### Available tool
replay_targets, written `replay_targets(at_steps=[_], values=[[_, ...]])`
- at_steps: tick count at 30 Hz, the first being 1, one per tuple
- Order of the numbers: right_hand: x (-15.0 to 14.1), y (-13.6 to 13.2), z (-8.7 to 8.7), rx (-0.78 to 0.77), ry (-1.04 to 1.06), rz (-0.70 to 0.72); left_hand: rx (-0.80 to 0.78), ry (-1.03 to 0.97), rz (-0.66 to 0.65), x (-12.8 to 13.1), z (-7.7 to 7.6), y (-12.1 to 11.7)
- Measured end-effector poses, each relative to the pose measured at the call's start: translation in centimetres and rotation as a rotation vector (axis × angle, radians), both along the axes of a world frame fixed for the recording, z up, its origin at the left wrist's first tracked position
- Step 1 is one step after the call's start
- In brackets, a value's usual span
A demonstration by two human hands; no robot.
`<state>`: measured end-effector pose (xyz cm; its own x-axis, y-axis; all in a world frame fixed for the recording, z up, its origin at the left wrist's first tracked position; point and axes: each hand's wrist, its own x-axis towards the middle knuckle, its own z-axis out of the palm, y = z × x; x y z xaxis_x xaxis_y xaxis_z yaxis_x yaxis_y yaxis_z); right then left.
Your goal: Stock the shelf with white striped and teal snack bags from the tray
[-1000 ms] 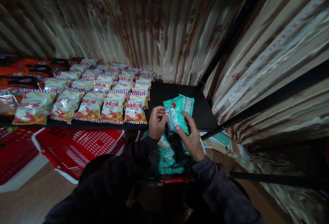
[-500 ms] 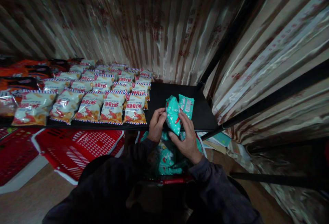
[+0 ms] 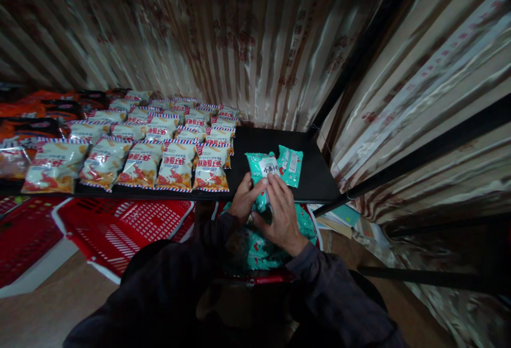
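A teal snack bag (image 3: 259,165) with a white label tilts over the front of the black shelf, its printed front facing up. My left hand (image 3: 243,199) grips its lower left side, thumb across the front. My right hand (image 3: 280,214) is closed on the lower right part, fingers together over the label, covering some of the print. Just right of it, a second teal bag (image 3: 290,166) lies on the shelf with its barcode side up. Below my hands, more teal bags (image 3: 259,249) fill a red basket between my legs.
White shrimp snack bags (image 3: 175,164) stand in rows on the black shelf (image 3: 255,138), with orange and black bags (image 3: 56,109) farther left. A red basket (image 3: 131,231) sits below at left. A dark post (image 3: 339,92) and pleated curtain (image 3: 259,44) border the shelf.
The held teal bag has turned from its side to show its labelled front and moved slightly left. My right hand has shifted left, its fingers now over the label.
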<state>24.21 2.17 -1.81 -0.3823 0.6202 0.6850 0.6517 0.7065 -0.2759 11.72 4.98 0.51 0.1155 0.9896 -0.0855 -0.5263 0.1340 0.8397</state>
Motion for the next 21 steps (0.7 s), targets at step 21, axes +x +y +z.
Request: replay_targets(at_steps=[21], values=[[1.7,3.2,-0.6,-0.643,1.007,-0.073,-0.152,-0.034,-0.092,-1.2,-1.5,-0.6]])
